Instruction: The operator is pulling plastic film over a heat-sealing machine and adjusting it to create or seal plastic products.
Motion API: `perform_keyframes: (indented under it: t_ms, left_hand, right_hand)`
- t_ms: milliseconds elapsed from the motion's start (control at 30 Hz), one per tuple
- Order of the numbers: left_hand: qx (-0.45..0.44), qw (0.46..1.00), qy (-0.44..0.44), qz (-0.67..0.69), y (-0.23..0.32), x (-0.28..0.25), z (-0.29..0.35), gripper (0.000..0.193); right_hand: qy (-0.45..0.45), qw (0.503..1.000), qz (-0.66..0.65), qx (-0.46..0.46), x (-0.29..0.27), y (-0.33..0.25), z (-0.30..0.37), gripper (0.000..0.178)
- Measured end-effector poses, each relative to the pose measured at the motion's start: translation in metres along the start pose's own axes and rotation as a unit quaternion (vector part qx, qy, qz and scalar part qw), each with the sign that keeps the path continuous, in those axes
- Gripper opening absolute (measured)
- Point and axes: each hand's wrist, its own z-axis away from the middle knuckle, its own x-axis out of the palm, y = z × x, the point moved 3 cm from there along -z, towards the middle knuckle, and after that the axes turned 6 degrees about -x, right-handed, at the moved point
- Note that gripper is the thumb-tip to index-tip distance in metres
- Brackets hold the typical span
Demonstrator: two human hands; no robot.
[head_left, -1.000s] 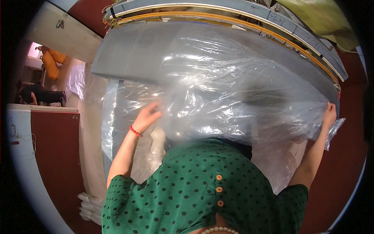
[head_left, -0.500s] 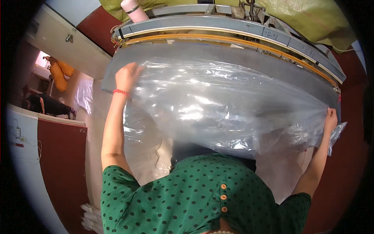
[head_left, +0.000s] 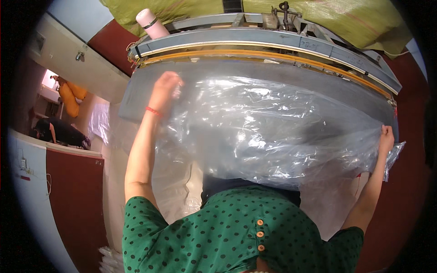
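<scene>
A wide sheet of clear plastic film (head_left: pixel 255 123) lies crinkled and shiny over the grey work surface (head_left: pixel 157 73) and hangs down toward my body at the near edge. My left hand (head_left: pixel 167 86), a red band at its wrist, is closed and a little blurred. A gathered bit of the film's left part shows at its fingers. At the far right my right hand (head_left: pixel 387 139) pinches the film's corner, and the film fans out from there in creases. A loose bunched end of film sticks out beyond my right wrist.
Behind the work surface runs a long grey metal bar (head_left: pixel 255 37) with an orange strip (head_left: pixel 218 51) along it. A pink bottle (head_left: pixel 152 23) stands at the back left, before yellow-green sheeting (head_left: pixel 346 22). Through a doorway at left, a person in dark clothes (head_left: pixel 61 132) bends low.
My left hand has moved right and inward, and the film's left part has slackened and shifted with it. The right hand keeps its hold in nearly the same place.
</scene>
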Motion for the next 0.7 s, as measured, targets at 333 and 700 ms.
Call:
perform_keyframes:
  t_ms: [333, 700]
  left_hand:
    - [0.120, 0.951, 0.003, -0.283, -0.042, 0.067, -0.092, 0.010]
    - [0.252, 0.829, 0.103, -0.489, -0.030, 0.103, -0.074, 0.018]
  right_hand:
    - [0.008, 1.000, -0.005, 0.008, -0.003, -0.014, 0.003, 0.026]
    - [0.064, 0.995, -0.057, 0.050, 0.001, 0.025, -0.004, 0.027]
